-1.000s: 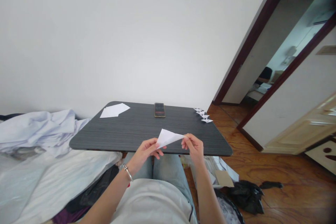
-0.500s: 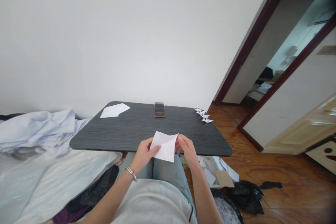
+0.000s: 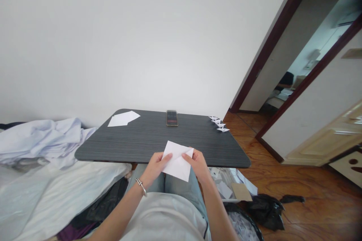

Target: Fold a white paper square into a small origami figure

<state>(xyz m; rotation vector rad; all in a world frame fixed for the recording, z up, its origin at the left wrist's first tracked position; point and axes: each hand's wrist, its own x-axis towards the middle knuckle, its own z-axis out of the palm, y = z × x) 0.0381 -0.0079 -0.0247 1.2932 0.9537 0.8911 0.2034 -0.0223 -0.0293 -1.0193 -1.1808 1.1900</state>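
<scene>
A white square of paper (image 3: 178,161) with a faint crease is held in front of me, over the near edge of the dark table (image 3: 147,135). My left hand (image 3: 157,163) pinches its left side, thumb on top and fingers underneath. On its right side, my right hand (image 3: 197,162) grips it the same way, the thumb lying on the upper face. Several small folded paper shapes (image 3: 219,124) stand in a row at the table's right end. Flat white sheets (image 3: 123,118) lie at the far left corner.
A phone (image 3: 172,118) rests at the table's back edge by the wall. White cloth (image 3: 42,139) is heaped at the left. Right of my legs are a box of papers (image 3: 226,186), a bin (image 3: 244,226) and a black bag (image 3: 267,211).
My right hand has moved in from the paper's right corner and now has its thumb on top. The paper has turned slightly and lies flatter. My left hand has barely shifted.
</scene>
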